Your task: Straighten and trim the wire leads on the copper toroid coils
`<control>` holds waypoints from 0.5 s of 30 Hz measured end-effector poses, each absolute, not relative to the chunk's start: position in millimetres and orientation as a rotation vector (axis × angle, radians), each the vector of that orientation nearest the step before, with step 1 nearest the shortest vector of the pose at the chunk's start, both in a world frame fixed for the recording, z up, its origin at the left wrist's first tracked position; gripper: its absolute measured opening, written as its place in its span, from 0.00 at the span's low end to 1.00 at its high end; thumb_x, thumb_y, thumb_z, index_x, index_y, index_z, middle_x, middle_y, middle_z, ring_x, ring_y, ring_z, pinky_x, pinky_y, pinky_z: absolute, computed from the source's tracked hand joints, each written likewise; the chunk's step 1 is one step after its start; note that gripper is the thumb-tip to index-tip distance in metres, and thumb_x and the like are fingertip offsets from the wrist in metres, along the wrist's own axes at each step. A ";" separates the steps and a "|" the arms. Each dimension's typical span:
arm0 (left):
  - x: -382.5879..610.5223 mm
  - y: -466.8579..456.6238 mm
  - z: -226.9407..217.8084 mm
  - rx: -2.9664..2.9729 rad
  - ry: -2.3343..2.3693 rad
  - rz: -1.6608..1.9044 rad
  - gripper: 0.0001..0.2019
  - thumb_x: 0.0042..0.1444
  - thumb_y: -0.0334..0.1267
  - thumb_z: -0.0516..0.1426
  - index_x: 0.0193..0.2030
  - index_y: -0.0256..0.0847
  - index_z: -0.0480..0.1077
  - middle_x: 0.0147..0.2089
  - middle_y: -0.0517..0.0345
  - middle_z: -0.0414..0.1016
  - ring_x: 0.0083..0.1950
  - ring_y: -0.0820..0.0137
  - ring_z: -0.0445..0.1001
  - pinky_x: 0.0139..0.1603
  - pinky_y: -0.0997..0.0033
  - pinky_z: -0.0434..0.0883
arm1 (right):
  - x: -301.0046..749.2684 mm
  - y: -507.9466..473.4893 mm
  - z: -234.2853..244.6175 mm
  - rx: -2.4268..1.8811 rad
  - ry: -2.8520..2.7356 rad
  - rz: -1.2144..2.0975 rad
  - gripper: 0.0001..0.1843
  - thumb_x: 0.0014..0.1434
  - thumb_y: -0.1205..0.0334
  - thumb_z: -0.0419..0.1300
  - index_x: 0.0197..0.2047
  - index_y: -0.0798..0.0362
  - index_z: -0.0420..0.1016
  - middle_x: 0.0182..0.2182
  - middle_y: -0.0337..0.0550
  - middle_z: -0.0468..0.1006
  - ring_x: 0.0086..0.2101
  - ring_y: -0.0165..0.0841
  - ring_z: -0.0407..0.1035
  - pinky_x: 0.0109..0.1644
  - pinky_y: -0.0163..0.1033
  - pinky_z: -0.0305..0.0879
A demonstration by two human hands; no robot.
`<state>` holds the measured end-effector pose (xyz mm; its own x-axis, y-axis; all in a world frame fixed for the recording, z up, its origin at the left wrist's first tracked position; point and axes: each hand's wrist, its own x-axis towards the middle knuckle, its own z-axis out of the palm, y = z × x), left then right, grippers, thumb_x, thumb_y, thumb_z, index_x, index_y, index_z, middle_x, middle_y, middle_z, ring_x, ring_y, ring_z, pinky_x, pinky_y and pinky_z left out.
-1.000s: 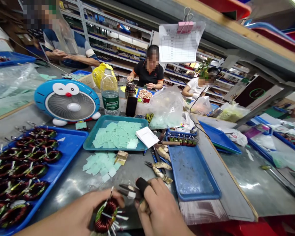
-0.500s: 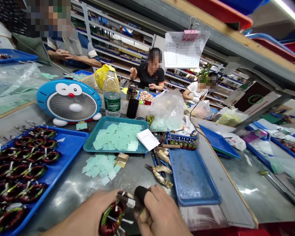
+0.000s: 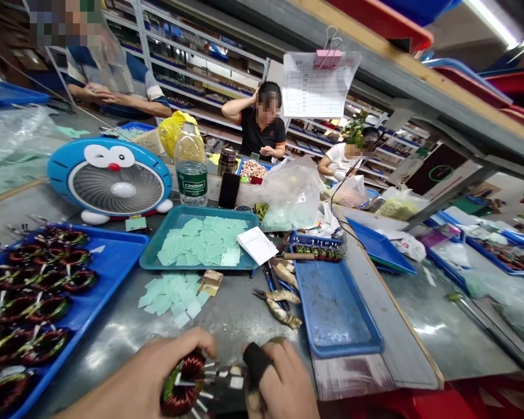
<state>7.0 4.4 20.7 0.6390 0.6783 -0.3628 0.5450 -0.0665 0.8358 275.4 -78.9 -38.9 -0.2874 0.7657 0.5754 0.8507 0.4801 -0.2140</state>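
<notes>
Low in the head view, my left hand (image 3: pixel 157 366) is closed around a toroidal coil (image 3: pixel 186 381) wound with dark red wire, with green-yellow tape and white-sleeved leads sticking out to the right. My right hand (image 3: pixel 283 378), with a black cover on one digit, grips pliers (image 3: pixel 254 401) whose tan wrapped handle shows only in part. Their dark, blurred head lies between the hands, by the coil's leads. Whether the jaws touch a lead, I cannot tell. On the left, a blue tray (image 3: pixel 122 247) bears rows of similar coils (image 3: pixel 55 299).
Ahead are a teal tray (image 3: pixel 146 259) of pale green sheets, a loose pile of them (image 3: pixel 170 297) and taped pliers (image 3: pixel 283 305). A blue tray (image 3: pixel 340 314) with small coils at its far end lies right. Behind stand a blue fan (image 3: pixel 122 183) and a bottle (image 3: pixel 192 169). Co-workers sit beyond.
My left hand and the coil have shifted slightly left, and the coil shows more fully. The pliers' head now sits right of it. A co-worker opposite has raised a hand to the head.
</notes>
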 end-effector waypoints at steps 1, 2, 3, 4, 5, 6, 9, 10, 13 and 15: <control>6.8 4.4 21.1 1.768 0.997 0.135 0.15 0.57 0.37 0.68 0.50 0.51 0.77 0.44 0.63 0.88 0.47 0.58 0.86 0.44 0.68 0.74 | 277.5 -76.2 -31.7 -1.314 -2.111 -0.183 0.36 0.56 0.69 0.63 0.69 0.50 0.77 0.42 0.48 0.86 0.33 0.46 0.82 0.29 0.46 0.75; 6.4 3.6 20.9 1.815 0.996 0.131 0.13 0.57 0.37 0.68 0.49 0.51 0.77 0.43 0.63 0.88 0.46 0.59 0.85 0.44 0.68 0.72 | 279.3 -74.0 -25.5 -1.314 -2.111 -0.187 0.37 0.55 0.70 0.62 0.70 0.50 0.77 0.44 0.49 0.87 0.34 0.47 0.82 0.31 0.47 0.76; 5.8 2.2 20.0 1.868 0.994 0.135 0.11 0.58 0.36 0.67 0.47 0.51 0.77 0.42 0.64 0.87 0.45 0.60 0.84 0.42 0.67 0.70 | 280.6 -72.5 -20.6 -1.310 -2.119 -0.183 0.39 0.55 0.71 0.62 0.71 0.50 0.77 0.45 0.50 0.87 0.36 0.47 0.82 0.33 0.47 0.77; 5.0 0.5 18.7 1.915 0.995 0.148 0.10 0.58 0.36 0.67 0.46 0.51 0.76 0.41 0.65 0.86 0.43 0.61 0.83 0.41 0.67 0.68 | 281.5 -71.4 -17.2 -1.308 -2.136 -0.169 0.40 0.54 0.71 0.63 0.72 0.50 0.76 0.46 0.50 0.88 0.37 0.47 0.82 0.34 0.48 0.77; 4.2 -1.2 17.0 1.954 1.003 0.168 0.10 0.57 0.35 0.67 0.45 0.50 0.75 0.40 0.65 0.86 0.41 0.62 0.82 0.39 0.66 0.66 | 282.1 -70.6 -14.9 -1.302 -2.160 -0.151 0.42 0.54 0.71 0.63 0.73 0.51 0.76 0.47 0.51 0.88 0.38 0.47 0.82 0.35 0.48 0.77; 3.5 -2.8 15.3 1.981 1.010 0.191 0.11 0.57 0.35 0.67 0.45 0.51 0.75 0.40 0.65 0.86 0.40 0.62 0.81 0.38 0.66 0.65 | 282.7 -70.1 -13.5 -1.294 -2.184 -0.131 0.42 0.54 0.71 0.64 0.73 0.51 0.76 0.46 0.50 0.88 0.38 0.47 0.81 0.35 0.48 0.77; 2.8 -4.4 12.2 2.031 1.001 0.248 0.12 0.55 0.34 0.67 0.44 0.51 0.75 0.39 0.65 0.86 0.38 0.63 0.81 0.37 0.65 0.65 | 284.9 -68.5 -11.7 -1.280 -2.241 -0.088 0.40 0.52 0.72 0.65 0.70 0.51 0.79 0.43 0.47 0.87 0.37 0.47 0.80 0.35 0.48 0.74; 3.1 -3.7 12.2 2.046 0.997 0.265 0.11 0.54 0.34 0.67 0.43 0.51 0.75 0.39 0.65 0.86 0.38 0.63 0.81 0.37 0.64 0.65 | 286.0 -67.8 -11.0 -1.272 -2.253 -0.083 0.39 0.52 0.72 0.65 0.69 0.50 0.79 0.43 0.47 0.86 0.37 0.46 0.80 0.34 0.47 0.73; 4.2 0.7 14.3 2.071 0.947 0.272 0.10 0.53 0.35 0.67 0.40 0.50 0.72 0.36 0.66 0.85 0.35 0.64 0.81 0.35 0.63 0.64 | 289.7 -64.9 -9.0 -1.217 -2.257 -0.095 0.37 0.53 0.70 0.64 0.67 0.51 0.80 0.40 0.45 0.86 0.35 0.45 0.79 0.31 0.47 0.69; 3.1 3.6 14.6 2.089 0.900 0.267 0.11 0.53 0.37 0.68 0.38 0.50 0.71 0.35 0.66 0.84 0.33 0.64 0.79 0.32 0.63 0.63 | 291.9 -63.1 -8.6 -1.177 -2.254 -0.093 0.35 0.50 0.69 0.63 0.63 0.50 0.81 0.38 0.43 0.85 0.33 0.43 0.77 0.29 0.47 0.65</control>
<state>3.1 3.6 14.6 0.7213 0.6823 -0.1191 0.5071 -0.4031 0.7618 291.9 -63.1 -8.6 -0.4361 0.7279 0.5292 0.7691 0.6068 -0.2007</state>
